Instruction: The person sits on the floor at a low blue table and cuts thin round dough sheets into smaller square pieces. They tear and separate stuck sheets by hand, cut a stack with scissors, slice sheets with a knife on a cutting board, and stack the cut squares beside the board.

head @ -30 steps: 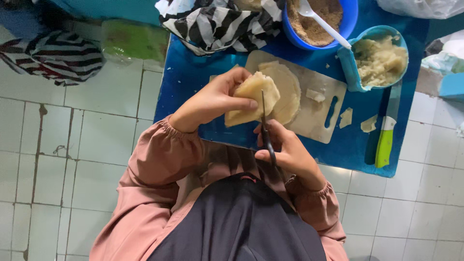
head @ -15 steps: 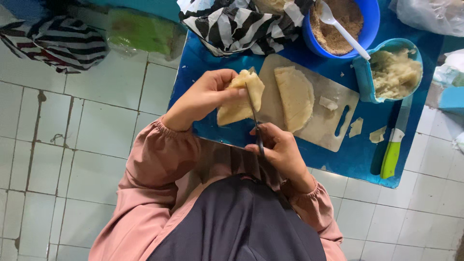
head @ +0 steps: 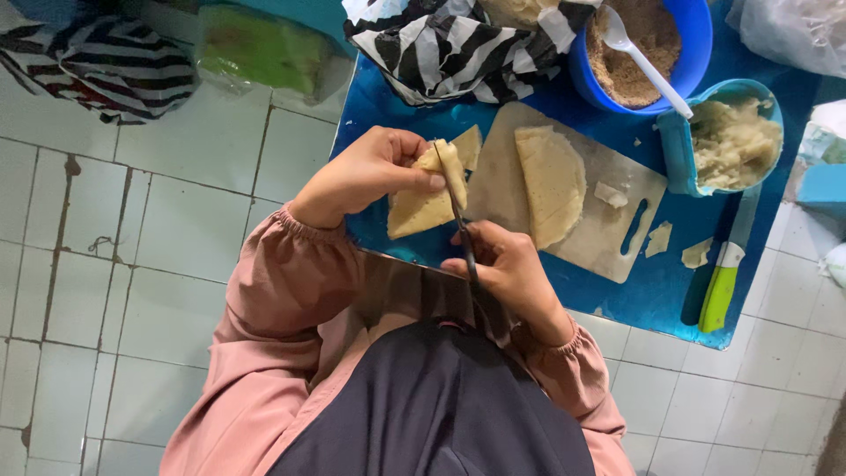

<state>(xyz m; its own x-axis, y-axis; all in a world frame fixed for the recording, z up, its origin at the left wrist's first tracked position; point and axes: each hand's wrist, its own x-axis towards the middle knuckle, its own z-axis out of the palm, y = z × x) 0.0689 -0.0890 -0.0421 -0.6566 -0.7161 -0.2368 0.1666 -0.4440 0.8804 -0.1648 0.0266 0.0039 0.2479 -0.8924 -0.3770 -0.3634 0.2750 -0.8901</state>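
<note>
From the head camera, the left hand (head: pixel 370 172) pinches a folded pastry sheet (head: pixel 423 198) in the air above the blue mat (head: pixel 652 295), near the cutting board (head: pixel 608 229). The right hand (head: pixel 507 269) is clenched on scissors (head: pixel 460 211), whose blades meet the sheet's edge close to the left fingers (head: pixel 421 182). The blades could nick a fingertip, or the thin sheet could tear unevenly if it sags.
</note>
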